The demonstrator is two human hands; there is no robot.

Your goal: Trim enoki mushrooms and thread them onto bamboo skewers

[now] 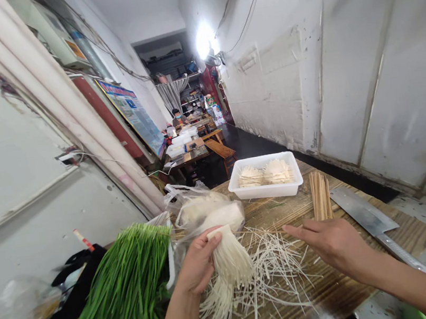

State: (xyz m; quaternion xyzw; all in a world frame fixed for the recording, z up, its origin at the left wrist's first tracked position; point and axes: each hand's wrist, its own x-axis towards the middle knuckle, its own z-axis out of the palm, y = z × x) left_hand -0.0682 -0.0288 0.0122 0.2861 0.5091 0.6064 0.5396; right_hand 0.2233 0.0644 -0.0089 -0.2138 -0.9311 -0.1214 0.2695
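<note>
- Left hand (198,263), lower centre of frame: clenched around the cut end of an enoki bunch (231,258). The thumb lies across the top and the caps fan downward onto the counter (329,291). Gripping at the base seems to keep the strands together.
- Right hand (329,240), right of centre: released and holding nothing. The fingers stretch leftward toward the bunch, just above the wood.
- Loose strands (277,267): scattered between the two hands and under the bunch, likely strays shed from it.
- Skewers (320,195): a neat bundle standing on end just beyond the right hand, within easy reach.
- Cleaver (365,216): flat on the counter at right, with the blade pointing toward the upper part of the frame, clear of both hands.
- White tray (268,191): at the far counter edge, holding two tidy enoki portions set apart from the mess.
- Plastic bag (200,207): open just behind the left hand, with more enoki inside.
- Chives (125,295): a thick green sheaf at lower left, beside the left forearm.
- Person (178,116): seated at distant tables, well apart.
</note>
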